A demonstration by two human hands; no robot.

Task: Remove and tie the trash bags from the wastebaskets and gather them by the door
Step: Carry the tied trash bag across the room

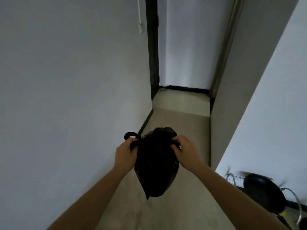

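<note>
trash bag (156, 165) hanging, left hand (126, 153), right hand (186, 151) pinching its ties.

We hold both bare forearms stretched forward, left hand (126, 153) and right hand (186, 151) level (fingers curled shut) on either side of the black bag (156, 165).

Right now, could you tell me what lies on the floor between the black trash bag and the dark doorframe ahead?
In the head view, only bare floor separates the trash bag from the doorframe.
</note>
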